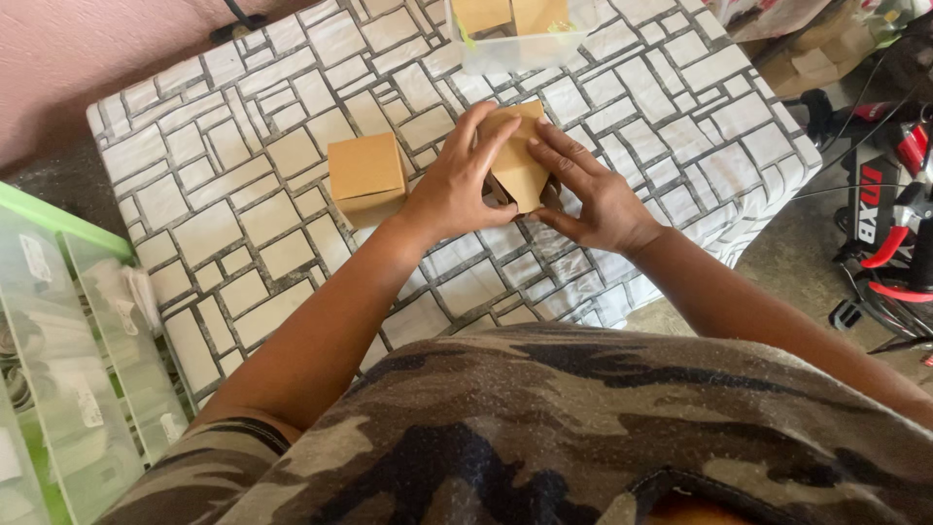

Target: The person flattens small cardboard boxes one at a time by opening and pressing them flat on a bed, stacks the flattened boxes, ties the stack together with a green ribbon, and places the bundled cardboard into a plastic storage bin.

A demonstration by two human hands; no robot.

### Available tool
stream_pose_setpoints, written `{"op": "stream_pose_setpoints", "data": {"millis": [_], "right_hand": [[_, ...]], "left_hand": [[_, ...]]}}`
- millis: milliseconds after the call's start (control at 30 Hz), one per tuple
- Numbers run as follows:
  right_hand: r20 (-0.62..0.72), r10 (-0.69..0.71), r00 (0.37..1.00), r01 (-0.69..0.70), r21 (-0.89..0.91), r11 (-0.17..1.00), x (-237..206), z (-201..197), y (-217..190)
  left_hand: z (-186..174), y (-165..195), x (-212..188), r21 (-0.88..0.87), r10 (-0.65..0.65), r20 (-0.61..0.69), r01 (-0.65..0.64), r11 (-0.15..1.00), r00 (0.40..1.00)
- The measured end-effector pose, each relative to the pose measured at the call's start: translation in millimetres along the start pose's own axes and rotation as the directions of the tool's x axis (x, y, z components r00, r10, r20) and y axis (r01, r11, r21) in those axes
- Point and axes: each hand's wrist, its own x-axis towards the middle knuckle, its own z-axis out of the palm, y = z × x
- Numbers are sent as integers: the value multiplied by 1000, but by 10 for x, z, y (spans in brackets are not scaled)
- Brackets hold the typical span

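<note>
2 hands on a half-folded box

Both hands pinch 1 small cardboard box (518, 160) at the worktop (243, 194) centre: left hand (457, 185) gripping from 9 o'clock, right hand (593, 190) from 3 o'clock. It looks light, thin and easily creased; best held by its side panels. A finished box (365, 177) sits at 9 o'clock, a clear bin (515, 49) at 12.

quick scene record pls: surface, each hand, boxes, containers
surface: low table covered in a white cloth with a grey block pattern
left hand: grips the left side of a small brown cardboard box, partly folded and tilted
right hand: fingers pressed on that box's right side
other box: closed brown cardboard cube, apart, left of the hands
far edge: clear plastic tub holding more brown boxes
floor left: clear compartment organiser with green rim
</note>
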Motion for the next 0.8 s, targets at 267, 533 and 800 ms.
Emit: {"op": "stream_pose_setpoints", "data": {"millis": [267, 533, 800], "right_hand": [[2, 214, 977, -209, 227, 951, 36, -207, -111], [42, 389, 920, -328, 626, 707, 176, -264, -134], [40, 521, 852, -426, 630, 649, 256, -171, -133]], "left_hand": [[-34, 17, 115, -272, -177, 95, 197, 942, 980], [91, 35, 266, -575, -581, 130, 538, 617, 804], [108, 127, 164, -540, -340, -286, 143, 830, 896]]}}
